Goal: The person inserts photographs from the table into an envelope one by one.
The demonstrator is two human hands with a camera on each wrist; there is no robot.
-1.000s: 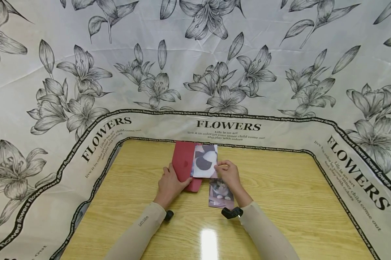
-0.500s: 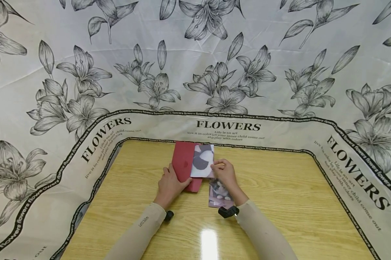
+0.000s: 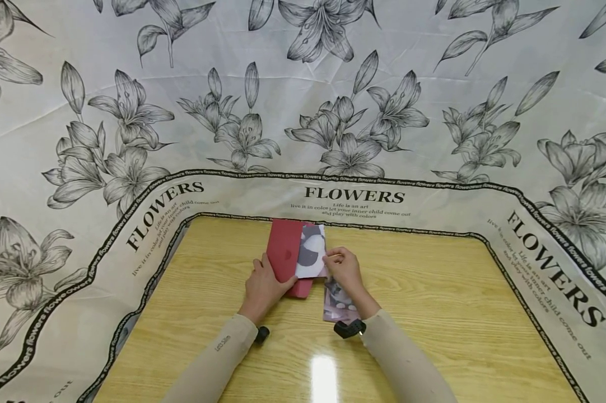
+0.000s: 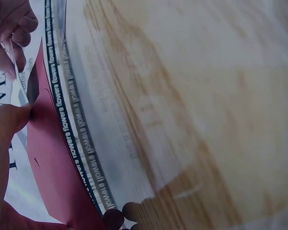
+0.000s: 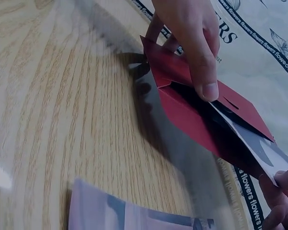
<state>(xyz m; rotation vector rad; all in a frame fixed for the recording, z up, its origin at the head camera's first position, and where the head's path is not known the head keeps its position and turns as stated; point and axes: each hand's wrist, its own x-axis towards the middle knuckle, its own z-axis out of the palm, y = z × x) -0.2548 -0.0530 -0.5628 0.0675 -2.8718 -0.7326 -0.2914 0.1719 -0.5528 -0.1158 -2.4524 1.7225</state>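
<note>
Two hands work over one red envelope and two printed cards in sight; the left hand grips the envelope, its thumb by the open mouth and fingers behind; the right hand, fingers curled in, pinches the outer edge of the first card, which sits partly inside that mouth; the second card lies on the tabletop, partly hidden by the right forearm, and whether more lie beneath cannot be told; in the head view the envelope's top reaches the table's far edge, near the flowered cloth; wood grain spreads widely either side.
</note>
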